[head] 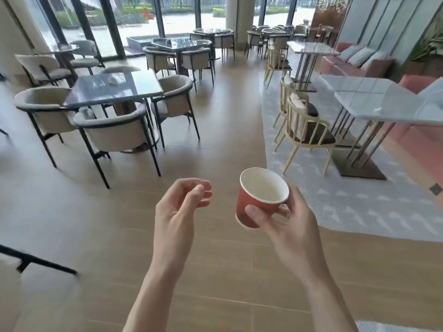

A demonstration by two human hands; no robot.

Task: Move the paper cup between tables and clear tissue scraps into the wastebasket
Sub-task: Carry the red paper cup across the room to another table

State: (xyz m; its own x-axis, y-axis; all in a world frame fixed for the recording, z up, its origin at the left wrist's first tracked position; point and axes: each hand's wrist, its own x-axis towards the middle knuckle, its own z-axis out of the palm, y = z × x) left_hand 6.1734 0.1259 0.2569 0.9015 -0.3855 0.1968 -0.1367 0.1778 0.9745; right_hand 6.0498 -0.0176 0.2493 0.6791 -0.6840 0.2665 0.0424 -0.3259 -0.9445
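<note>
Right hand (pixel 285 219) grips red paper cup (pixel 260 200) w/ thumb on its side, held in air over wood floor (pixel 215 144), tilted, white inside showing; left hand (pixel 178 207) holds nothing, fingers loosely curled; dark table (pixel 115 89) w/ grey chairs ahead on left; white table (pixel 383 101) at right, edge of pale rug (pixel 347 195).

Red paper cup (pixel 260 200), white inside, empty, tilted, held above floor

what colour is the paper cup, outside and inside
The paper cup is red outside, plain white inside; the head view shows it, held in the right hand.
</note>
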